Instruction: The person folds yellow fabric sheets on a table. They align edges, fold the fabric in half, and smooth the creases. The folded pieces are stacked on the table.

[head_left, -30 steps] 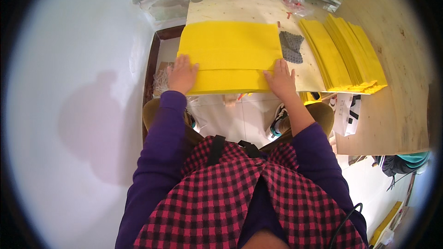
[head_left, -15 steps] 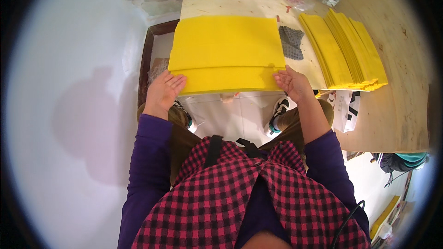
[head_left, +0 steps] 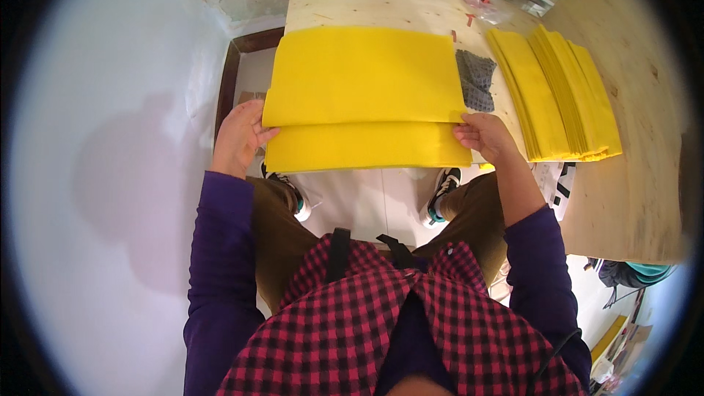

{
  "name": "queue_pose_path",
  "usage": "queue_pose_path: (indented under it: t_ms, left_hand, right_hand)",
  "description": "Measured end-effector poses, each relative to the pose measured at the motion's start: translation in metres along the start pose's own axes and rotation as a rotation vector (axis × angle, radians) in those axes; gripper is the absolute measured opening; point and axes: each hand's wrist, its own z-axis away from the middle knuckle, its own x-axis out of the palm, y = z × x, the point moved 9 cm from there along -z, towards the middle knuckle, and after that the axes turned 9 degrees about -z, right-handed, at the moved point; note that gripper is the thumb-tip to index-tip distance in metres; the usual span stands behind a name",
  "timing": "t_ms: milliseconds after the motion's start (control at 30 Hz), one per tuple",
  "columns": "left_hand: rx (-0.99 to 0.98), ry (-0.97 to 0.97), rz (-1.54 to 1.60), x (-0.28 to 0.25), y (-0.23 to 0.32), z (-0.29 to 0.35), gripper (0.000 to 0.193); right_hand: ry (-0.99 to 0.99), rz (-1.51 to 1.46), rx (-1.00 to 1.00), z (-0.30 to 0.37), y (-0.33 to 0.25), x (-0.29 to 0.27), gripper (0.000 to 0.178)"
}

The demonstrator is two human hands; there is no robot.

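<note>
A wide yellow fabric sheet (head_left: 367,77) lies flat on the worktable in front of me, its near edge over the table's front. A second yellow layer (head_left: 367,147) shows as a strip below that edge; whether the two are one folded piece, I cannot tell. My left hand (head_left: 240,138) is closed at the left corner of the upper sheet's near edge, the thumb and fingers pinching it. At the opposite corner my right hand (head_left: 488,136) pinches the same edge, fingers curled. The edge runs nearly straight between both hands.
To the right stand folded yellow fabric stacks (head_left: 561,99). A dark grey textured cloth (head_left: 477,79) lies between them and the sheet. Behind is a clear plastic bag (head_left: 484,4) with red bits. A white wall (head_left: 110,176) is close on my left; a wooden board (head_left: 631,191) extends on the right.
My fingers have gone from resting open along the fabric's sides to pinching the upper sheet's near corners. That edge has come nearer to me, and the strip below it looks deeper.
</note>
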Motion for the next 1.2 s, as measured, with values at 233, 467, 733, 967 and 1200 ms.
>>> queue_pose_path:
  t_ms: [233, 467, 733, 967, 1200]
  left_hand:
    - [-0.012, 0.002, -0.212, -0.001, 0.019, -0.06, 0.032]
    - [0.056, -0.026, -0.369, 0.015, 0.049, -0.102, 0.037]
    - [0.14, 0.082, -0.369, 0.018, 0.059, -0.108, 0.045]
    - [0.098, 0.031, -0.351, 0.013, 0.059, -0.112, 0.049]
    - [0.158, 0.037, -0.291, 0.016, 0.061, -0.129, 0.056]
  right_hand:
    - [-0.075, 0.042, -0.05, -0.026, -0.027, 0.007, 0.028]
    - [-0.084, 0.099, -0.129, -0.078, -0.06, 0.013, 0.019]
    - [0.0, 0.234, -0.331, -0.105, -0.089, 0.023, 0.013]
    - [-0.009, 0.304, -0.336, -0.114, -0.095, 0.03, 0.018]
    - [-0.041, 0.262, -0.253, -0.119, -0.096, 0.033, 0.03]
